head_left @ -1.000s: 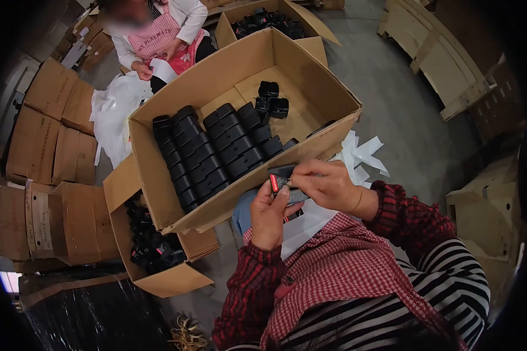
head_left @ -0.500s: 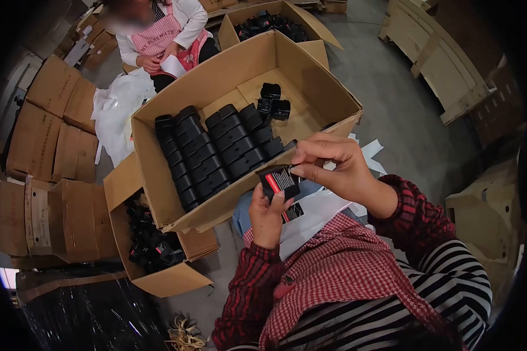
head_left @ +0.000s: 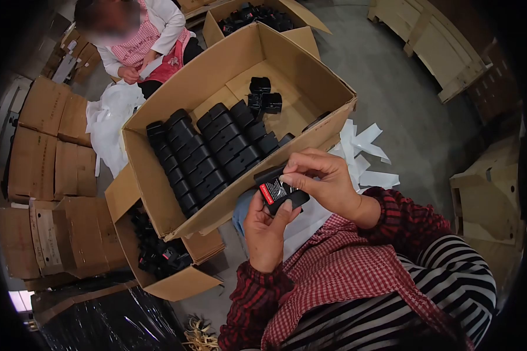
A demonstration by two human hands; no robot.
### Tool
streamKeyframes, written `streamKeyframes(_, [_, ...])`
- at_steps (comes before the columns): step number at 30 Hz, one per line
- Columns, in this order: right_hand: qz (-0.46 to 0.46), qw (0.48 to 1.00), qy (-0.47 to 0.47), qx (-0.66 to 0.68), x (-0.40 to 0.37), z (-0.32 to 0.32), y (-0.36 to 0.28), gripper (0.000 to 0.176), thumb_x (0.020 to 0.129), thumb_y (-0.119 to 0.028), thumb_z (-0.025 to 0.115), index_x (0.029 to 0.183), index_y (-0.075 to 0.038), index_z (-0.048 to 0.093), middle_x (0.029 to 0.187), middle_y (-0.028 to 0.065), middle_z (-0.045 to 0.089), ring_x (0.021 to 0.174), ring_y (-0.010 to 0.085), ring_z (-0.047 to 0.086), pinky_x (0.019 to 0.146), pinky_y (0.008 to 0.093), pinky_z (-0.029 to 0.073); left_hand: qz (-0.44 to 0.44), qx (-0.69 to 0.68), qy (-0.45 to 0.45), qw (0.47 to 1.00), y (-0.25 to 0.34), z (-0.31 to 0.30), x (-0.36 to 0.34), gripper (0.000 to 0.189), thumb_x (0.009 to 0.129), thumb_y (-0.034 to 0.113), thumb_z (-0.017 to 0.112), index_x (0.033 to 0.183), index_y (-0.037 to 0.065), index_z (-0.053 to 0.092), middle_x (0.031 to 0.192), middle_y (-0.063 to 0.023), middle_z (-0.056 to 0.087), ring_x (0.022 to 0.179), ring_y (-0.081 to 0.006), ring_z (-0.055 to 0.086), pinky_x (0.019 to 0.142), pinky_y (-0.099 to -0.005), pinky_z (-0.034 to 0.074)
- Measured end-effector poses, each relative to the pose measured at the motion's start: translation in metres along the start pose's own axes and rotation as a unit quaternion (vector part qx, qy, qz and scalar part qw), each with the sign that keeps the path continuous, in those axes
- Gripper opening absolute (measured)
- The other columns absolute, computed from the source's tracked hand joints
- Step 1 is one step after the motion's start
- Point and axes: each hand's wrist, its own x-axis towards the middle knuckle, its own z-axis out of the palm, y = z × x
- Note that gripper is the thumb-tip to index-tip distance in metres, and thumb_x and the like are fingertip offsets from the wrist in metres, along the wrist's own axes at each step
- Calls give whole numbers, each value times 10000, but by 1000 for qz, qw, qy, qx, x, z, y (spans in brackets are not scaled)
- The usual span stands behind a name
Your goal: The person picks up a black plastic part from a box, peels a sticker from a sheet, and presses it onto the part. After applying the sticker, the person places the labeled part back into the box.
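Note:
My left hand (head_left: 266, 231) grips a black plastic part (head_left: 297, 200) from below, its thumb lying along the near side. A red and black label (head_left: 270, 192) with small white print shows on the part's face. The thumb and index finger of my right hand (head_left: 319, 178) are pinched together at the label's upper right edge; their tips partly cover it. Just beyond my hands stands a large open cardboard box (head_left: 240, 175) with stacked rows of black plastic parts (head_left: 196, 155). A few loose black parts (head_left: 263, 96) lie farther back inside it.
A smaller open carton (head_left: 181, 286) at the lower left holds black parts, as does another carton (head_left: 214, 32) behind. White paper strips (head_left: 363, 143) lie on the right. Across the box sits a person (head_left: 140, 47) handling white paper. White sheeting (head_left: 114, 111) lies nearby.
The black part has turned in my left hand, and the label now faces me at another angle. My right fingertips have come down onto it. The camera view has shifted slightly.

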Motion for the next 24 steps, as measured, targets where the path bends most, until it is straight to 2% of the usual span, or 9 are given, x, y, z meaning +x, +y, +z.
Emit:
streamKeyframes(8, [-31,998,20,-44,0,1,0,139,799,13,688,934,13,654,905,33,601,796,72,570,667,194,478,-2,11,3,1000,0,2,1,398,885,-30,552,1270,13,458,1095,-46,592,940,-120,613,797,-276,569])
streamKeyframes(10, [-37,998,25,-45,-1,1,1,144,797,14,690,936,14,653,902,36,603,790,75,573,664,196,482,-8,7,-9,1000,0,1,0,402,896,12,574,1277,18,447,1142,-66,586,1025,-140,591,864,-306,539])
streamKeyframes(17, [-40,997,29,-64,-2,2,3,158,787,-18,714,932,-1,653,866,44,606,791,97,582,679,224,482,-7,11,-11,1000,0,1,-1,408,892,19,587,1275,9,447,1147,-73,587,1021,-146,594,855,-304,543])
streamKeyframes(19, [-43,997,29,-65,-3,2,3,164,783,-11,714,936,-1,655,862,47,608,793,102,584,682,227,484,-6,7,3,1000,0,3,0,396,888,-18,559,1269,10,454,1068,-51,604,924,-122,619,801,-281,567])
streamKeyframes(24, [-40,996,31,-69,-3,2,5,177,775,7,713,944,-1,663,859,49,610,792,107,586,684,233,486,-6,2,6,1000,0,3,0,394,887,-16,565,1265,12,457,1068,-52,605,927,-126,619,810,-290,566])
